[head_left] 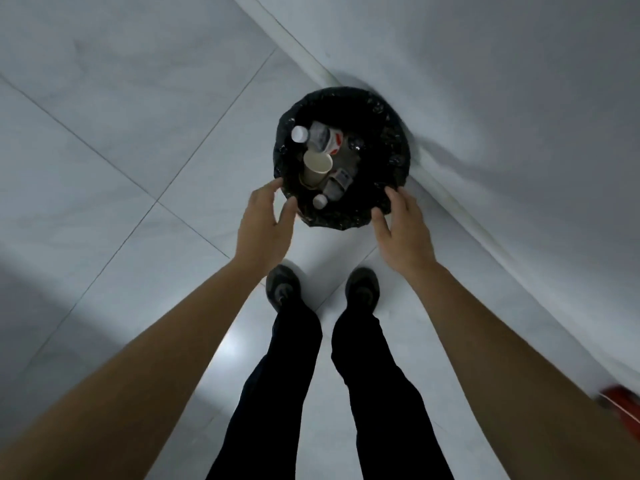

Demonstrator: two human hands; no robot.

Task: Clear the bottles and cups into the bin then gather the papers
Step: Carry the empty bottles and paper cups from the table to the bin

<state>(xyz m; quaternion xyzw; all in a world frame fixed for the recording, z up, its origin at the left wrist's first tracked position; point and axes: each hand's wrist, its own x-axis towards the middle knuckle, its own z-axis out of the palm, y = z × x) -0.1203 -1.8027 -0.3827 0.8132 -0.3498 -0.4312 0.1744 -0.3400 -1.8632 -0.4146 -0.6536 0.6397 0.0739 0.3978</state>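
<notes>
A round bin [384, 140] lined with a black bag stands on the floor against the wall. Inside it lie several clear plastic bottles with white caps [320, 135] and a stack of beige paper cups [316, 168]. My left hand [265, 225] reaches toward the bin's near left rim with fingers spread and holds nothing. On the other side, my right hand [401, 225] hovers at the near right rim, fingers straight, also empty. I cannot tell whether either hand touches the bag. No papers are in view.
I stand on pale floor tiles with my two dark shoes [284, 285] just short of the bin. A white wall with a skirting strip [450, 199] runs diagonally behind the bin. A red object [621, 403] shows at the right edge.
</notes>
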